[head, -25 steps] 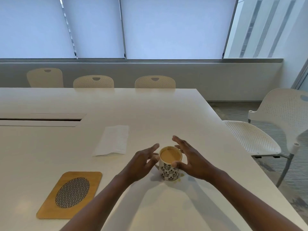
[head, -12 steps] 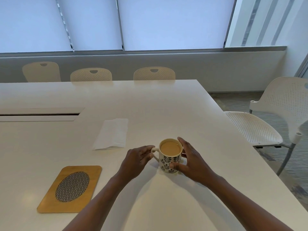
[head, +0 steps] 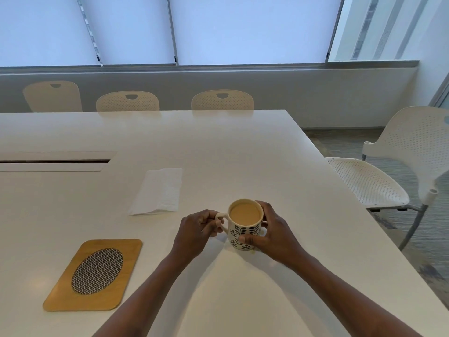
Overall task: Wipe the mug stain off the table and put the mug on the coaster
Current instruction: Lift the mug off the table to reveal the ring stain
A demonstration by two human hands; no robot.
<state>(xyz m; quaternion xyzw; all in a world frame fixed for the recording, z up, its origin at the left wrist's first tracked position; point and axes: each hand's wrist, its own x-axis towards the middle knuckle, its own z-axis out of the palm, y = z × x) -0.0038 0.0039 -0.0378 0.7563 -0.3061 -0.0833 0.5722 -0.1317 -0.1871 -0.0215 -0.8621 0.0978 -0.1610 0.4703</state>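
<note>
A cream mug (head: 244, 229) with a dark leaf pattern stands on the white table (head: 243, 152), full of milky brown drink. My left hand (head: 198, 231) pinches its handle on the left side. My right hand (head: 272, 231) wraps around the mug's right wall, thumb on the front. A wooden coaster (head: 94, 276) with a woven oval centre lies to the lower left, apart from the mug. A folded white paper napkin (head: 159, 190) lies behind and left of the mug. A faint yellowish trace shows at the mug's base; the stain itself is hidden.
A long cable slot (head: 53, 161) is set into the table at the left. Three cream chairs (head: 222, 100) stand along the far edge. A white perforated chair (head: 401, 176) stands right of the table's right edge.
Both hands have closed in from hovering beside the mug: the left now grips the handle and the right wraps the body. The mug stands in the same spot.
</note>
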